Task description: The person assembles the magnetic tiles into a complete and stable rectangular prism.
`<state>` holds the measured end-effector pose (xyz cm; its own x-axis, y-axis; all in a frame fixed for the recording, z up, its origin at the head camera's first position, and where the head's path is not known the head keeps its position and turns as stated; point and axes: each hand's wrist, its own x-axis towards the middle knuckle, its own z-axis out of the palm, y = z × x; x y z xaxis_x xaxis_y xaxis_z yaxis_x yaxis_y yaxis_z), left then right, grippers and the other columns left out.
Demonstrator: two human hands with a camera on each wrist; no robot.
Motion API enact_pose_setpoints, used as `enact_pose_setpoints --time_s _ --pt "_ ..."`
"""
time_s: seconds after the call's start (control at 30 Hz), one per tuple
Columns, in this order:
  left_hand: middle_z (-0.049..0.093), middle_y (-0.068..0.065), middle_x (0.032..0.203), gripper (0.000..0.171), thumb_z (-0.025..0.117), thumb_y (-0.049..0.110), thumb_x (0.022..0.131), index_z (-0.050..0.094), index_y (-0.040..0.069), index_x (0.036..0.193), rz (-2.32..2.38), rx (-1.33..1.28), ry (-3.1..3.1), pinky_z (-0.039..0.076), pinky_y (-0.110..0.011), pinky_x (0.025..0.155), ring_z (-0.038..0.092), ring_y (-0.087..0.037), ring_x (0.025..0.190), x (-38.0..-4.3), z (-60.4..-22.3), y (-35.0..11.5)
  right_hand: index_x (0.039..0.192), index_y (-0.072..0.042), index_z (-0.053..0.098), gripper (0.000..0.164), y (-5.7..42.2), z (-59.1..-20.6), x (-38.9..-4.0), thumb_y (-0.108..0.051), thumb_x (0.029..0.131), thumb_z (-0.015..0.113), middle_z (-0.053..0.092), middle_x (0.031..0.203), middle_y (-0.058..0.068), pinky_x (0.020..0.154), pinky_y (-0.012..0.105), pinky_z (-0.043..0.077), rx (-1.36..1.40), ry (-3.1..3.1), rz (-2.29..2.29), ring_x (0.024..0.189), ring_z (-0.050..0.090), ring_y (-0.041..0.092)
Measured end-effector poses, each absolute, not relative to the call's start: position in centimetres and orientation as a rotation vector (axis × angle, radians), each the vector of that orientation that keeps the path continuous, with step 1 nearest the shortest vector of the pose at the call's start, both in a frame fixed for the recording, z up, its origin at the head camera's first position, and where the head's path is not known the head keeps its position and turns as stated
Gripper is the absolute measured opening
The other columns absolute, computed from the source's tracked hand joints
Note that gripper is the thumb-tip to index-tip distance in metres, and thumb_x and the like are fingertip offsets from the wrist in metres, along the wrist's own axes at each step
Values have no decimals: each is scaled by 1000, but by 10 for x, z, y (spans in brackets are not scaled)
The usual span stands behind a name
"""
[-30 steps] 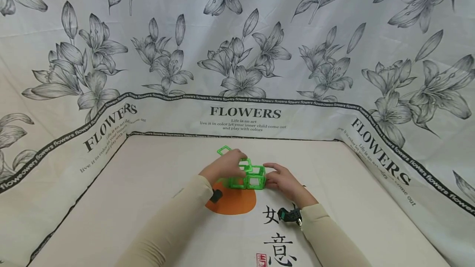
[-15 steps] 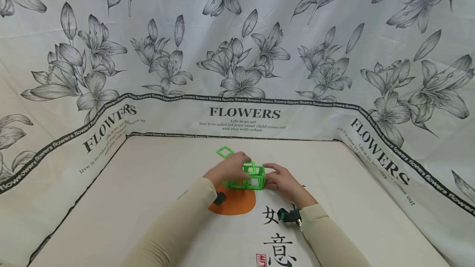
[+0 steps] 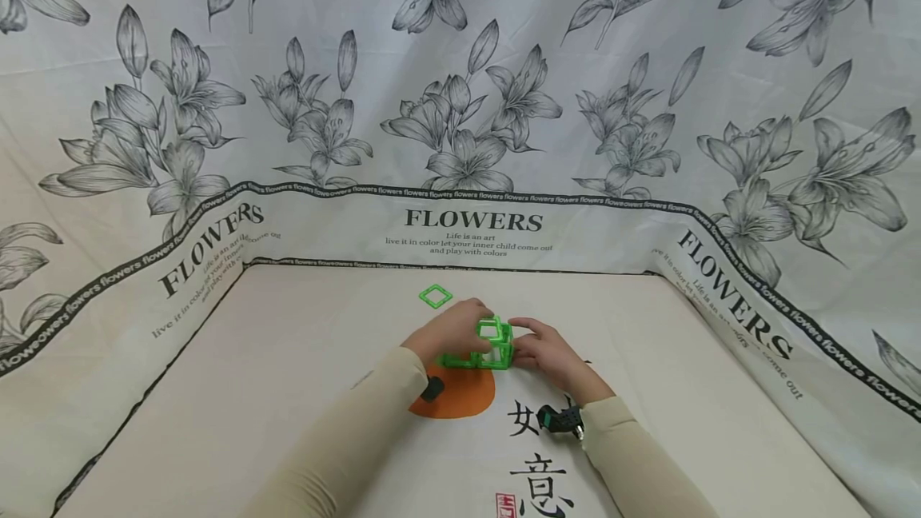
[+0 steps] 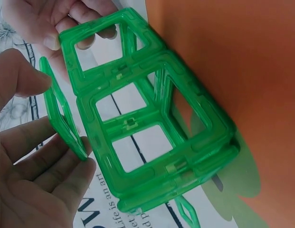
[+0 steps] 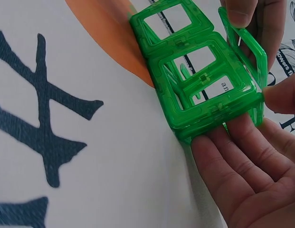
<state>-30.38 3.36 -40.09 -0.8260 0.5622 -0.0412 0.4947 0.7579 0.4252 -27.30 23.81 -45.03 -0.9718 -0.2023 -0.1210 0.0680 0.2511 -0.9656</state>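
A green magnetic-tile structure (image 3: 495,365) of open square frames joined edge to edge stands on the printed cloth, partly over its orange patch. My left hand (image 3: 452,329) pinches a loose green square magnetic tile (image 4: 53,110) between thumb and fingertips. That tile is tilted, along the structure's far side. At the right end, my right hand (image 3: 550,354) holds the structure, its fingers (image 5: 228,156) against the end face and its thumb near the upper corner. In the head view, the left hand covers part of the structure.
Another green square tile (image 3: 428,301) lies flat on the cloth (image 3: 302,342), beyond the left hand. A floral fabric wall (image 3: 475,238) with lettering borders the surface at the back and both sides. Each wrist carries a small black camera.
My left hand has moved slightly right and nearer with the tile it pinches, toward the structure's right end. The lone tile behind it shows fully now. My right hand stays in place.
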Motion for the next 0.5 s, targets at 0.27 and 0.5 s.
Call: enact_pose_setpoints --time_s 0.27,0.5 --pt "56 -2 134 57 73 25 80 59 12 133 624 807 2782 49 -28 91 52 -13 100 -303 -403 39 144 -7 40 54 239 -450 -273 -10 91 51 67 115 19 88 39 56 -133 2300 -1798 96 69 25" --pt "57 -1 129 55 73 26 80 60 12 132 644 788 2778 50 -27 87 53 -13 96 -303 -408 43 146 -7 38 55 238 -448 -272 -12 93 52 66 117 20 91 42 55 -117 2291 -1782 100 68 28"
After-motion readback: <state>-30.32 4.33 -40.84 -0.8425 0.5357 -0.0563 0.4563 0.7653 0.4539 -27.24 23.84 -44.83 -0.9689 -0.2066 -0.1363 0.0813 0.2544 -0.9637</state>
